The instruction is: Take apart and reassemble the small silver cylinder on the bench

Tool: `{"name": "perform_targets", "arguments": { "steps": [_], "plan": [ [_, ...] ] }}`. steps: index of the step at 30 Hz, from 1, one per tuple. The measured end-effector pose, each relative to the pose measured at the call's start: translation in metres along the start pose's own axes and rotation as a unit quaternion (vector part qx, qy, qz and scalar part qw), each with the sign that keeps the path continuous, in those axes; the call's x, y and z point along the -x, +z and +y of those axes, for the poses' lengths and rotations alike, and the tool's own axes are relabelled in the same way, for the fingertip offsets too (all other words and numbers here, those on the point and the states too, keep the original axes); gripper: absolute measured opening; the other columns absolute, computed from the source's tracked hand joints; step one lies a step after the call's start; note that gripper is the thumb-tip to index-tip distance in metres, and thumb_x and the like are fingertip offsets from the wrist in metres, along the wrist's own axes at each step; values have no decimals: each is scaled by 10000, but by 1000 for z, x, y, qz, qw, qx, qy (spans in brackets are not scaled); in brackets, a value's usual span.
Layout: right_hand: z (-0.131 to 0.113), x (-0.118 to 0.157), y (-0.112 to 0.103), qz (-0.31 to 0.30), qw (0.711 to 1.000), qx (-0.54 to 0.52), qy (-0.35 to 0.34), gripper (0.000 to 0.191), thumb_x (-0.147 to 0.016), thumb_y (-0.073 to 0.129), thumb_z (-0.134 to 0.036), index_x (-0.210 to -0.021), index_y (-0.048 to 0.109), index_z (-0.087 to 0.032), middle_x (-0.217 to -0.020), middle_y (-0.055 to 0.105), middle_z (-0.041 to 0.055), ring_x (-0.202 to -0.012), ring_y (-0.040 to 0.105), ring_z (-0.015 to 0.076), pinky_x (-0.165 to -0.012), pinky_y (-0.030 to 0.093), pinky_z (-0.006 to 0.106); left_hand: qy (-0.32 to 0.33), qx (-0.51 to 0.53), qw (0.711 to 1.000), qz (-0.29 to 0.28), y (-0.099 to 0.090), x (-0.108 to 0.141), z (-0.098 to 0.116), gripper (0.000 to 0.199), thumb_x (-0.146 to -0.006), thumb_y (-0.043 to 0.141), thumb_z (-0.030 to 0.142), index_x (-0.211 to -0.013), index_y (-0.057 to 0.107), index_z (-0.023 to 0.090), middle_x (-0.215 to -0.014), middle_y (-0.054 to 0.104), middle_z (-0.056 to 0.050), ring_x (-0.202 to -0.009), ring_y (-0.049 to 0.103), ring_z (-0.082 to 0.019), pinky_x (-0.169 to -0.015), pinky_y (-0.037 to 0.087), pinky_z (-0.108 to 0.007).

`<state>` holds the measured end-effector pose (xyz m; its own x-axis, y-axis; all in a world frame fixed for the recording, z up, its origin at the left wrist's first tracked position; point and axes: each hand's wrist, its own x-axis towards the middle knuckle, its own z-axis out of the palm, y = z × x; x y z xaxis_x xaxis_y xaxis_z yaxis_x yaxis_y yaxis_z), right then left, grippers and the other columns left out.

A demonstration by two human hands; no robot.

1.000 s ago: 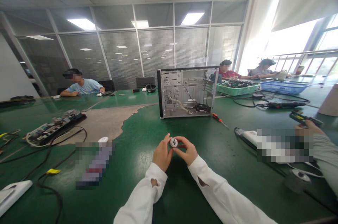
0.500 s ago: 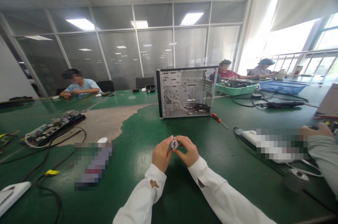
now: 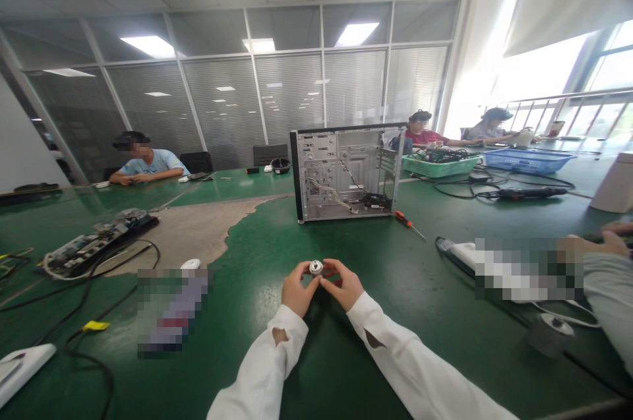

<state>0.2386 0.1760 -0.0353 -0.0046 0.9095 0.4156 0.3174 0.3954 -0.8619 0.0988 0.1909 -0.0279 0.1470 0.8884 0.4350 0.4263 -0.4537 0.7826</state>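
Observation:
Between my two hands, just above the green table (image 3: pixel 257 314), is a small round silver part (image 3: pixel 316 268) with a dark centre; its exact kind does not show. My left hand (image 3: pixel 295 291) grips it from the left, thumb and fingers pinched at its edge. From the other side my right hand (image 3: pixel 345 285) closes on it with its fingertips. Beyond the hands stands an opened computer case (image 3: pixel 346 173), with cables and bare metal bays inside. A screwdriver (image 3: pixel 405 221) with an orange and black handle lies by its lower right corner.
To the left are a stripped circuit assembly (image 3: pixel 99 242), black cables and a white mouse (image 3: pixel 190 264). A white power strip (image 3: pixel 465 255) and a metal cylinder (image 3: pixel 551 334) lie at right, near another person's hand (image 3: pixel 588 245). Farther back are green (image 3: pixel 440 168) and blue baskets (image 3: pixel 529 161).
Both hands have shifted slightly left with the silver part. The part has tilted, so more of its upper face and side shows. At right, another person's hands have moved.

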Motion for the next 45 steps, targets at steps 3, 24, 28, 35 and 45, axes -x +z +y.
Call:
{"name": "perform_targets", "arguments": {
  "steps": [3, 24, 28, 35, 45],
  "plan": [
    [5, -2, 1, 0, 1000, -15, 20, 387, -598, 521, -159, -981, 495, -209, -904, 597, 38, -751, 553, 154, -578, 463, 280, -34, 33, 999, 1, -1, -2, -3, 292, -645, 567, 292, -923, 547, 204, -881, 643, -35, -839, 573, -195, -729, 421, -331],
    [10, -5, 0, -8, 998, 1, 59, 358, -542, 441, -77, -852, 559, -211, -823, 618, 10, -670, 560, 142, -601, 450, 280, -38, 54, 995, -74, -2, -3, -4, 346, -580, 629, 219, -921, 575, 200, -920, 616, -48, -868, 545, -200, -813, 393, -341],
    [13, -5, -1, -7, 999, -2, 46, 347, -547, 451, -82, -851, 567, -200, -790, 624, 14, -648, 557, 141, -612, 449, 287, -6, 22, 998, -54, 2, -2, -11, 345, -572, 631, 207, -909, 561, 190, -912, 591, -49, -853, 530, -194, -798, 393, -339],
    [-1, -4, -6, 6, 1000, 9, -16, 291, -639, 511, -188, -920, 579, -217, -876, 588, 33, -678, 548, 135, -555, 443, 255, 21, -6, 997, -69, 2, -4, -12, 308, -621, 584, 192, -923, 528, 201, -915, 579, -32, -858, 522, -180, -784, 396, -326],
    [-7, -5, -10, 29, 993, 58, -101, 141, -674, 526, -191, -770, 629, -205, -839, 571, 46, -708, 545, 141, -571, 461, 250, 111, -77, 988, -81, 1, -1, 1, 322, -617, 582, 152, -932, 537, 204, -920, 559, -39, -878, 500, -188, -793, 387, -318]
  ]
}}
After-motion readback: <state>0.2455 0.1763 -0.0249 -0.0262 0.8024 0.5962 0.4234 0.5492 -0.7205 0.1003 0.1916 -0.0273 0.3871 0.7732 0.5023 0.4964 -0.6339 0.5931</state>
